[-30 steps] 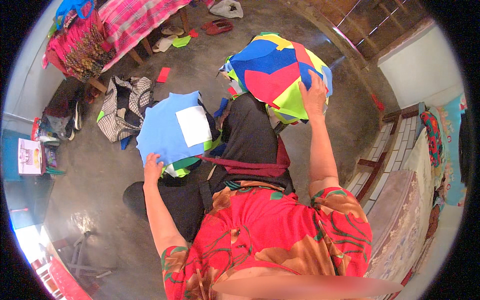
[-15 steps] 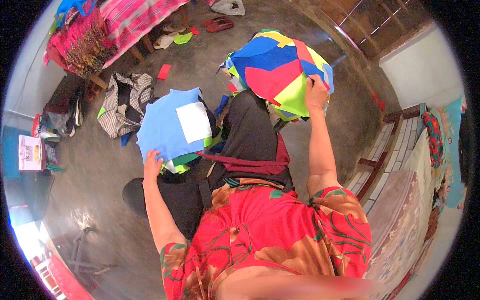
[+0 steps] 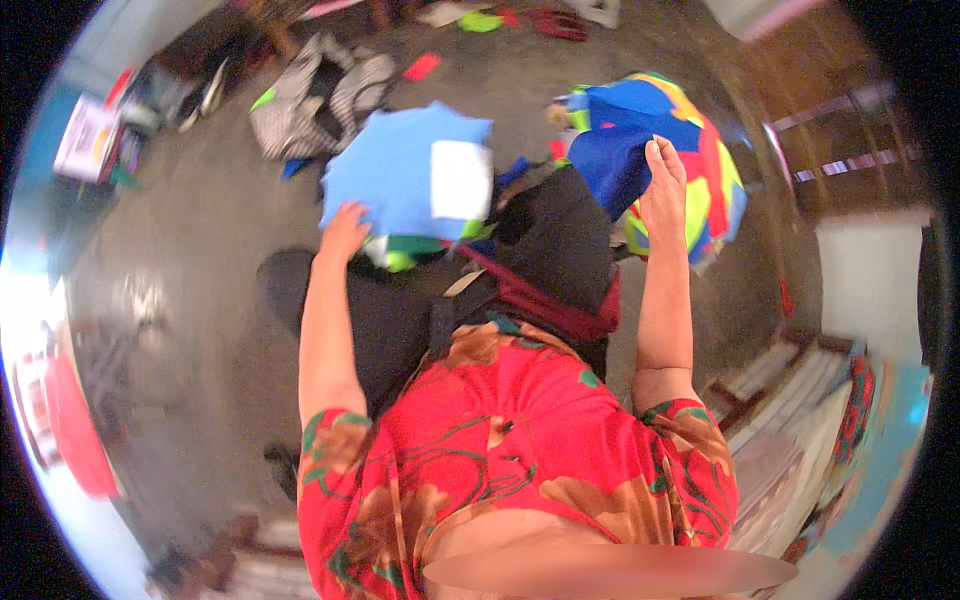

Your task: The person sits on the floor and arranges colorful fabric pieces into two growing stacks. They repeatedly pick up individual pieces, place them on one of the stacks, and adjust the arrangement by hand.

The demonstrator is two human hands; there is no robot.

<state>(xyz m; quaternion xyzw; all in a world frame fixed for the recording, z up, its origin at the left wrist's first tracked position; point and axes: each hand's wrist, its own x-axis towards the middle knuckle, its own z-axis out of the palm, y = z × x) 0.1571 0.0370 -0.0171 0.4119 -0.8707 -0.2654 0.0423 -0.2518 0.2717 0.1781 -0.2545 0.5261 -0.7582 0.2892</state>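
Observation:
My right hand (image 3: 662, 190) pinches the edge of a dark blue fabric piece (image 3: 612, 165), which hangs to the left from my fingertips. Behind and to the right of it lies a rounded heap of multicoloured fabric pieces (image 3: 715, 165), in blue, red, yellow and lime green. On my left is a stack topped by a light blue fabric piece (image 3: 385, 165), with a white fabric rectangle (image 3: 460, 180) on its right part. The fingers of my left hand (image 3: 345, 232) rest on the near left edge of this stack, slightly blurred. Green and lime scraps show beneath it.
A checked grey cloth bag (image 3: 350, 95) lies on the floor beyond the stack. Near it is a small red scrap (image 3: 422, 67), and farther back a lime scrap (image 3: 480, 21). My dark-clothed leg (image 3: 560, 220) stretches between the two piles. A wooden bench (image 3: 760, 380) stands at right.
My right hand has lifted the dark blue piece off the multicoloured heap, where it rested before. My left hand stays at the light blue stack's edge. The whole view has shifted.

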